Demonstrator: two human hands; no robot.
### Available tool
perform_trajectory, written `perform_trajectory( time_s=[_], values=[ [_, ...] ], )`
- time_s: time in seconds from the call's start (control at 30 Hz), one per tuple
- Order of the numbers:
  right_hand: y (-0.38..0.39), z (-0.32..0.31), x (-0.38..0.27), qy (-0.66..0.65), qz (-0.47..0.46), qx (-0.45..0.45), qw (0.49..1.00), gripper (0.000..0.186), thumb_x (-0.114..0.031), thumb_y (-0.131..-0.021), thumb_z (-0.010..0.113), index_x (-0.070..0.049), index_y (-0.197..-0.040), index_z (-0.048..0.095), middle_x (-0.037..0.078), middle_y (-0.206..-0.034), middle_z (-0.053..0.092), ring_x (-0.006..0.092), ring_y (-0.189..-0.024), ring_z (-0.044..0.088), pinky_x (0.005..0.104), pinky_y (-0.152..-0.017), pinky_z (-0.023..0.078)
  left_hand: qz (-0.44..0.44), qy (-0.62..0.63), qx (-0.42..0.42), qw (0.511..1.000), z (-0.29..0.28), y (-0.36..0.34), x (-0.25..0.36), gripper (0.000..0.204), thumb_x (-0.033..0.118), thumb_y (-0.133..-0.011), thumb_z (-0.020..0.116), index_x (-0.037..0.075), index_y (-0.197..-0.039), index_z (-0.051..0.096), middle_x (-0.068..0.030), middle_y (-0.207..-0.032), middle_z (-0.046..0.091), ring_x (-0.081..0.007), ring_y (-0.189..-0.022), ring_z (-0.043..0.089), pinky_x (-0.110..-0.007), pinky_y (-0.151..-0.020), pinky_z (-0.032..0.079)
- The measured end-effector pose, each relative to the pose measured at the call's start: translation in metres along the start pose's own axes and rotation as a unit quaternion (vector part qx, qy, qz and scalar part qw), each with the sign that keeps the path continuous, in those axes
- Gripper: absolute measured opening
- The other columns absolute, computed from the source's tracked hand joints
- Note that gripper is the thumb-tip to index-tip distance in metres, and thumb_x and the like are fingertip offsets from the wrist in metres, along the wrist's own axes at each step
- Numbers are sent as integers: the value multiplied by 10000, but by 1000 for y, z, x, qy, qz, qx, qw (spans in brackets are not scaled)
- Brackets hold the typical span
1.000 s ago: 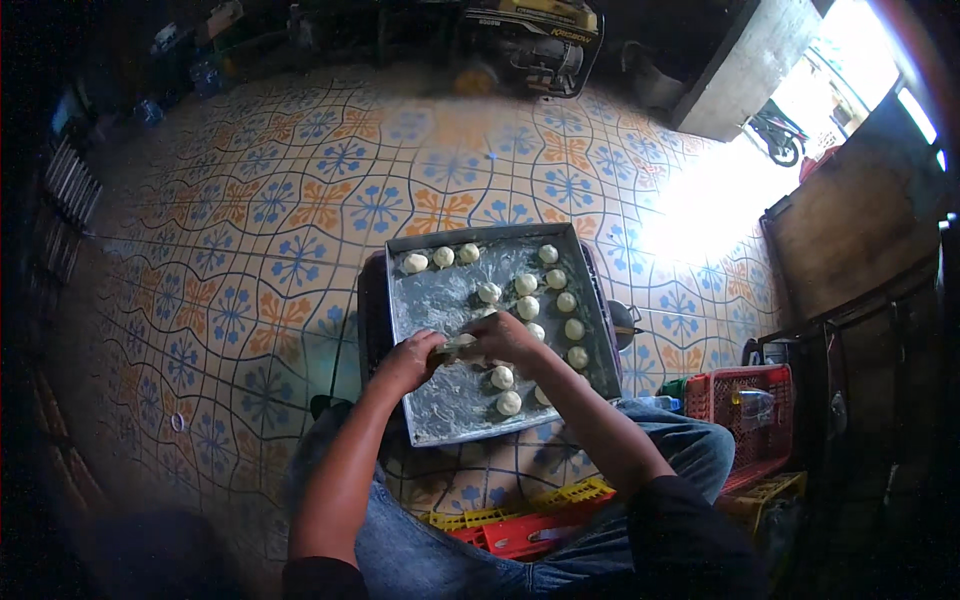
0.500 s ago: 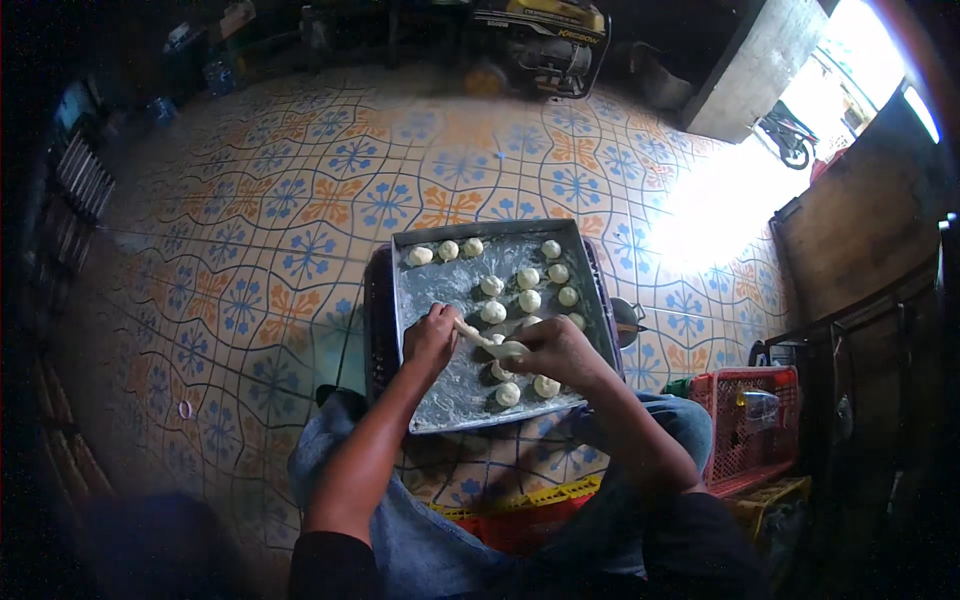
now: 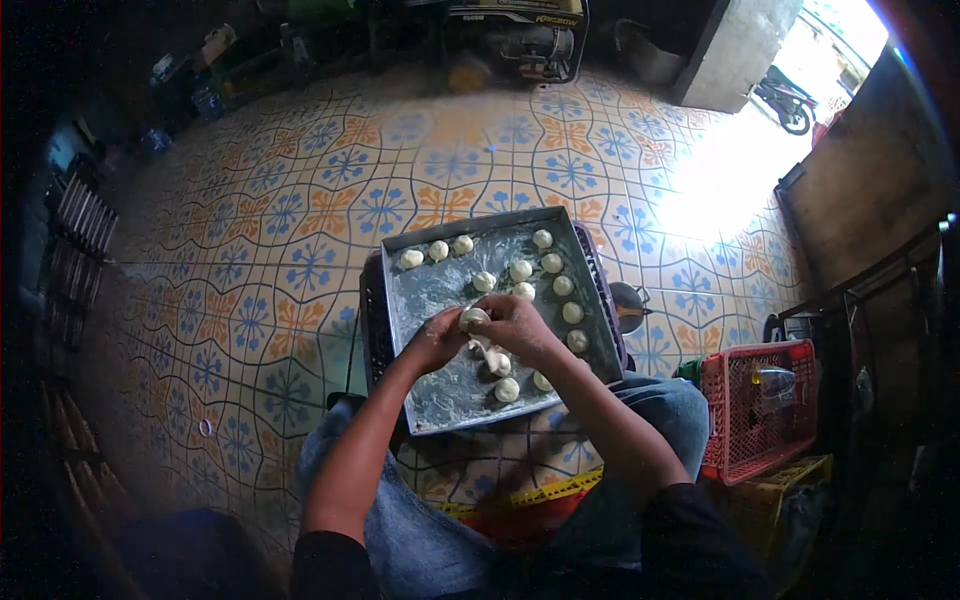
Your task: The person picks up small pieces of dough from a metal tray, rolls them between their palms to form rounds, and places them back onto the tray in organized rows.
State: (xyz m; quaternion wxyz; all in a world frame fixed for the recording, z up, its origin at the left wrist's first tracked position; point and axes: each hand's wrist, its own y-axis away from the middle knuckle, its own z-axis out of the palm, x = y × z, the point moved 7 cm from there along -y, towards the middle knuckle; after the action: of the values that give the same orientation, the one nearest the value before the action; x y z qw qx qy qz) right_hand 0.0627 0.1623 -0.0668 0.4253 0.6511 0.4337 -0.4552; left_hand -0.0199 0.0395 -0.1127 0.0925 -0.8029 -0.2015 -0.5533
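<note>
A large square metal tray [image 3: 425, 300], dusted with flour, lies in front of my knees. Several round dough balls [image 3: 572, 313] sit in it, some in a row down its right side and others at the far left and near the middle. Above the tray's middle, my left hand [image 3: 432, 340] and my right hand [image 3: 518, 328] meet with closed fingers on a piece of dough [image 3: 474, 317]. A thin strip of dough hangs beneath the fingers. Both hands hide part of the tray and some of the balls.
Under the tray is a dark crate [image 3: 372, 300]. A metal pan [image 3: 628, 300] stands to its right on the patterned tile floor. Red crate [image 3: 740, 440] and yellow crate [image 3: 785, 500] are at my right. A generator [image 3: 530, 40] stands at the far side.
My hands have come together; the dough, stretched out between them before, is now gathered at the fingertips with a strip hanging. My right hand has moved left and the view has shifted slightly.
</note>
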Motion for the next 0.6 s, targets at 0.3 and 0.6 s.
perform_trajectory(
  time_s=[0.3, 0.6],
  values=[
    [25, -6, -32, -96, 62, -1, 993, 256, -183, -844, 763, 22, -996, 746, 13, -801, 689, 67, -690, 592, 244, -633, 474, 9, -262, 166, 951, -47, -13, 0, 169, 191, -907, 615, 134, -1065, 635, -96, -1072, 632, -358, -985, 646, -466, -758, 532],
    [49, -15, -58, -182, 92, -50, 978, 189, -123, -868, 744, 12, -998, 721, 27, -852, 704, 78, -749, 635, 237, -670, 497, -7, -221, 256, 941, -59, -17, -31, 240, -28, -778, 670, 75, -993, 642, -140, -1045, 603, -385, -977, 627, -462, -808, 512]
  ],
)
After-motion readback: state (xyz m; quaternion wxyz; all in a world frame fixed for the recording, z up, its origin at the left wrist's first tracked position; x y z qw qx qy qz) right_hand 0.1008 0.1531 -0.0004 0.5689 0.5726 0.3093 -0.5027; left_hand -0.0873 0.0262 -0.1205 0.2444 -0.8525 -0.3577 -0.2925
